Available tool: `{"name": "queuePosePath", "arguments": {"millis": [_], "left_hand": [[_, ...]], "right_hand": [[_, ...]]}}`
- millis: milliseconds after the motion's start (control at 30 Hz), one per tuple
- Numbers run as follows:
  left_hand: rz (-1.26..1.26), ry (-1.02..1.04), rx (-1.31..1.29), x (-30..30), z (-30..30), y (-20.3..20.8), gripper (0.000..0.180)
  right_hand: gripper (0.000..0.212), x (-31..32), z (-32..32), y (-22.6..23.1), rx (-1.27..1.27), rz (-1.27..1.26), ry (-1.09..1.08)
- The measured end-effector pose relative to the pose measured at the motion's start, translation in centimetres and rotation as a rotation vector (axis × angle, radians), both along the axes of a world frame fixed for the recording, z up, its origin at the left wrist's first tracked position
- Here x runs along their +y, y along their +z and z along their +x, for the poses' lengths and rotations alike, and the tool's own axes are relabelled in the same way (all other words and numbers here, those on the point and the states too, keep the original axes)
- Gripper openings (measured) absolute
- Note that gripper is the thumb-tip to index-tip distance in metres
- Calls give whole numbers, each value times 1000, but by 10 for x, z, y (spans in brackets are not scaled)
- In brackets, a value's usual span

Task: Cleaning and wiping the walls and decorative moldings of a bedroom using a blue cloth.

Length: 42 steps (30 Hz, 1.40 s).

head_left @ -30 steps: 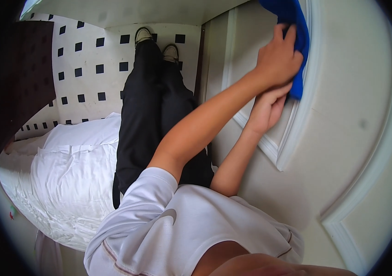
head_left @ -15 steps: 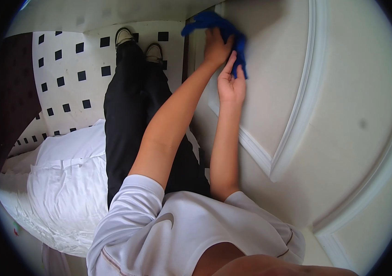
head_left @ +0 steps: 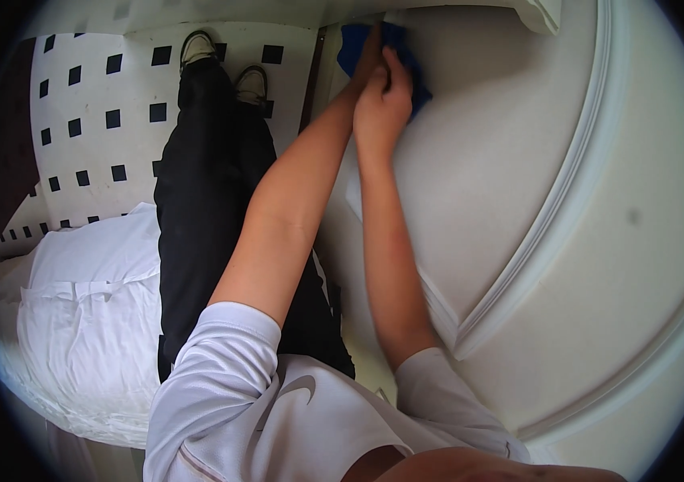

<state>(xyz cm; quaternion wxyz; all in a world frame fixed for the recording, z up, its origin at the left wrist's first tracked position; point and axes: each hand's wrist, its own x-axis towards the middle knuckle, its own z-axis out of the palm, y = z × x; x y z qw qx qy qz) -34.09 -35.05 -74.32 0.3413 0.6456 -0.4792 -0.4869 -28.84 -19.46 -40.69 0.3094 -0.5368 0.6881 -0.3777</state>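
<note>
Blue cloth [head_left: 353,48] has shifted since the first frame, from the raised moulding [head_left: 567,193] toward the left edge of the white panelled surface [head_left: 470,161]. Left fingers lie over it, blurred, grip indeterminable; the right hand [head_left: 384,108] overlaps beside them, fingers partly curled, hold likewise indeterminable. Beyond the left edge: tiled floor [head_left: 93,153].

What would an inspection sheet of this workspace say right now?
Surface: off-white panel with raised moulding, upright or not unclear.
Job's things: crumpled blue cloth, partly hidden by the hands.
Clutter: rumpled white fabric at left.
Left hand: at the cloth, partly hidden; grip unclear.
Right hand: beside the left, overlapping the cloth in view; contact unclear.
Cables: nothing seen.
Surroundings: white floor with black squares.
</note>
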Motion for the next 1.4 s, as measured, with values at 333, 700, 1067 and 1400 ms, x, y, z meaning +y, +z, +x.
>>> {"name": "queuePosePath", "arguments": {"millis": [333,700,1067,1400], "left_hand": [[790,38,1151,172,-25,160,58],[550,119,801,237,-47,196,63],[76,-166,492,131,-49,133,54],[713,-79,837,305,-35,166,55]], "right_hand": [[47,16,-125,-58,1277,681,529],[60,28,-134,-32,1887,800,1044],[59,-63,-141,-66,1845,360,767],[62,145,-145,-64,1847,735,946]]}}
